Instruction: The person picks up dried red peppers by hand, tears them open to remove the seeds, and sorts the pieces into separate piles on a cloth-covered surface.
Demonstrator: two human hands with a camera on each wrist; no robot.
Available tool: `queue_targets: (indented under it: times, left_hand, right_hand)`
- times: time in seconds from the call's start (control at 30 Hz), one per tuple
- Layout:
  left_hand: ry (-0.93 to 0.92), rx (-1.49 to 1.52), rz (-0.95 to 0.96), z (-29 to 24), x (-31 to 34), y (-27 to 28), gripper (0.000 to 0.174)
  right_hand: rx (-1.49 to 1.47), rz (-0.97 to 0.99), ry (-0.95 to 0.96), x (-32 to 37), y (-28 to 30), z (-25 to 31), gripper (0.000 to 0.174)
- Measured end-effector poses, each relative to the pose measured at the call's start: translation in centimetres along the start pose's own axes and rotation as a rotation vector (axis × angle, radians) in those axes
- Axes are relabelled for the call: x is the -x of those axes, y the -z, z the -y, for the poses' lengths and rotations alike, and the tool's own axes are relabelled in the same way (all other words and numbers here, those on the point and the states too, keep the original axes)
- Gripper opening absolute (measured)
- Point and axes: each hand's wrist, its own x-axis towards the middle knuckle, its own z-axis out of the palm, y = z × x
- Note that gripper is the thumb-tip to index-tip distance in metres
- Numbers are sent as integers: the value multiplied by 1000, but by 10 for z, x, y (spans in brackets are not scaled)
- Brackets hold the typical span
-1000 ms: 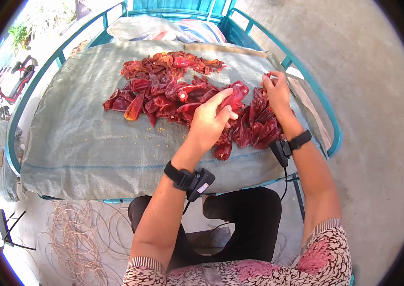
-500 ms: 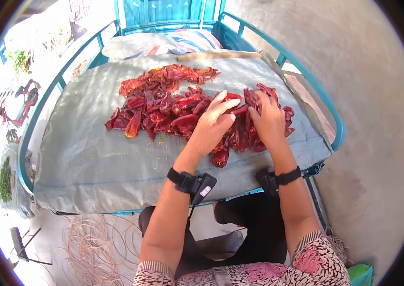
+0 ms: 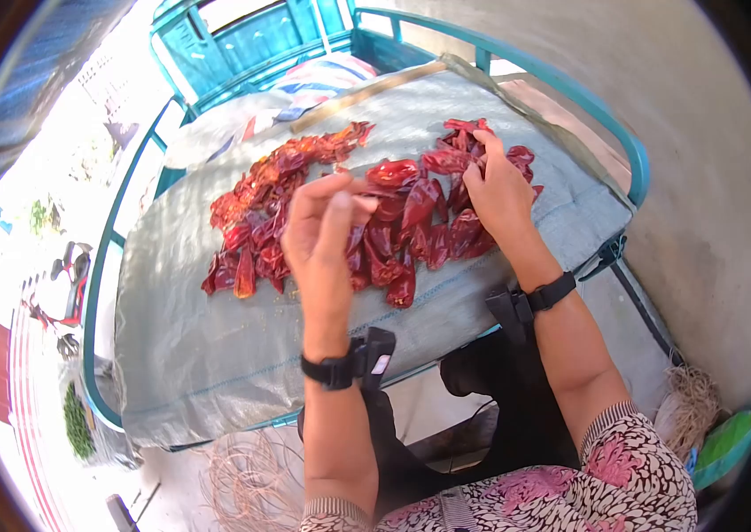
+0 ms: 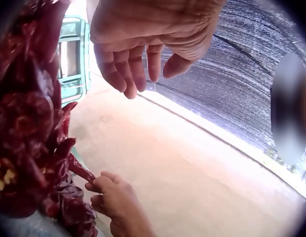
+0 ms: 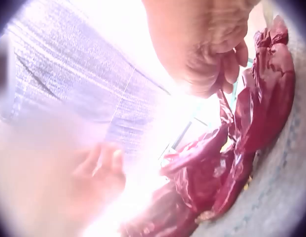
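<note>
My left hand (image 3: 322, 244) is raised over the left part of a heap of dried red peppers (image 3: 420, 208). Its fingers hang loosely bent in the left wrist view, thumb apart from them, with nothing held. Over the right end of the heap, my right hand (image 3: 504, 191) pinches the narrow end of a dark red pepper (image 4: 80, 169) between thumb and fingers. Glossy, wrinkled peppers (image 5: 212, 173) hang close below that hand in the right wrist view. Pale seeds (image 4: 4, 175) show inside one pepper.
Orange-red pepper pieces (image 3: 278, 168) lie behind the heap. Everything rests on a grey woven sheet (image 3: 207, 346) over a cart bed with blue-green rails (image 3: 561, 80). A wooden strip (image 3: 366, 93) and striped sack (image 3: 326, 75) are at the back. Tangled cord (image 3: 247, 483) lies on the ground.
The left hand has moved left, away from the right hand, and lifted off the peppers. The right hand has come down from the far right side to the heap. The head view has turned.
</note>
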Motion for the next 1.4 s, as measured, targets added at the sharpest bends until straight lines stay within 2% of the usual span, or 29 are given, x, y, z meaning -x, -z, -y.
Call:
queue_targets:
  times: [0.07,0.1,0.17,0.23,0.27,0.37,0.4,0.47,0.53,0.6,0.67,0.73,0.77,0.8,0.87,0.9,0.97,1.0,1.13,1.23,1.27,1.3,1.37,1.4]
  left_hand:
    - [-96,81,196,-35,2,5,20]
    - [-174,175,328,-56,5,1,17]
    - [-491,442,501,-81,23,-16,19]
    - [-353,517,1138,-131,17,-5,28]
    - [-368,515,1050,-141,35,-11,18]
    - [-305,276,1004,-133,33,-5,21]
    - [-181,93,915,-127,31,-1,26]
    - [52,-268,715,-113,24,7,39]
    - [235,-441,329,-76,20,-11,51]
    - [242,-469,193,-43,15,-16,50]
    - [310,-378,155,-34,10,-18,49]
    - [430,-174,213,-31,8,-18,46]
    - [417,-213,202,-29,7,-18,45]
    - [405,-253,191,-26,7,-17,45]
    - [373,-333,132,-22,8,-13,41]
    - [281,-459,100,-19,9,-10,43]
    - [87,-711,39,-13,8,-7,46]
    - [-55,-790,-3,-13,6,-8,44]
    - [-136,-1022,28,-20,1,-6,44]
    - [-186,-1201,66,-31,-8,4,46]
    - [-201,-1257,74,-35,-14,15,46]
    - [-214,-1313,82,-38,-21,29,45]
    - [-453,-1281,122,-39,-36,64,42]
    - [-493,-1366,167,-49,-41,78,41]
  right_hand:
    - [-173,-145,38,-2,-6,-18,41]
    - [-345,-115,-13,-3,-4,-20,39]
    - [-692,-44,-105,-4,-4,-19,35]
    - [-843,10,-147,-4,-9,-22,31]
    - [-918,40,-165,-4,-10,-23,29]
    - [-1176,246,-284,0,-2,-15,27]
    - [-1246,350,-297,3,-2,-14,27]
    - [-1381,561,-307,5,0,-10,27]
    - [-1506,708,-316,11,2,3,28]
    - [-1551,864,-273,15,1,10,28]
    - [-1509,1025,-180,19,-2,11,29]
    - [-1432,1117,-151,25,2,20,26]
    - [-1394,1161,-137,27,7,25,25]
    - [-1245,1070,-139,28,20,35,22]
    - [-892,497,112,26,-10,14,20]
    - [-701,219,226,23,-20,5,19]
    - [-123,-145,536,6,-11,-9,22]
    - [-55,-102,481,8,-6,-9,25]
    - [118,-34,537,16,-24,-22,40]
    - [184,-21,508,14,-32,-21,42]
    - [238,85,412,13,-33,-18,44]
    - [238,80,398,13,-32,-16,42]
    - [237,78,373,15,-30,-12,40]
    - [259,59,381,16,-31,-12,36]
